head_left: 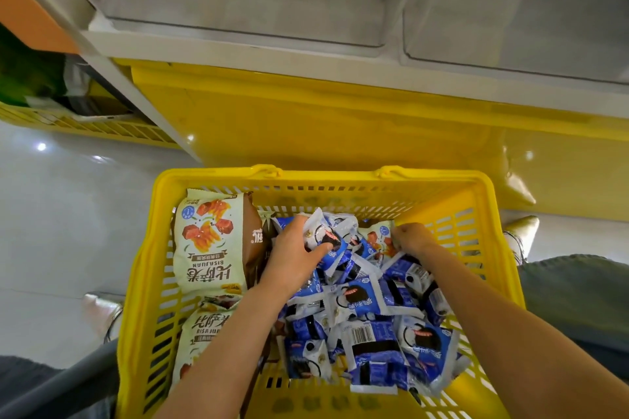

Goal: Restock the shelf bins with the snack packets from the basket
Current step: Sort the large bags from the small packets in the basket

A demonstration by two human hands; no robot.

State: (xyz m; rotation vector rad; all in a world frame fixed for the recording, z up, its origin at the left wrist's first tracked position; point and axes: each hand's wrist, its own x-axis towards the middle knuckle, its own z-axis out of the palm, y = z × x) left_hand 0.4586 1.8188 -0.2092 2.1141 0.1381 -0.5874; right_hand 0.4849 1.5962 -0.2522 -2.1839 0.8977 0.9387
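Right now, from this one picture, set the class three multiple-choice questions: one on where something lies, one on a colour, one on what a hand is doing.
1. On which side of the basket do the big cream bags lie?
A. the person's left
B. the person's right
C. the middle

2. What colour is the basket?
A. red
B. yellow
C. green

3. What is the left hand doing?
A. hanging open, holding nothing
B. gripping a small blue packet
C. pressing flat on the big cream bags

Answers:
1 A: the bags lie along the left wall.
2 B: its rim and walls are yellow.
3 B: thumb and fingers curl round the packet.
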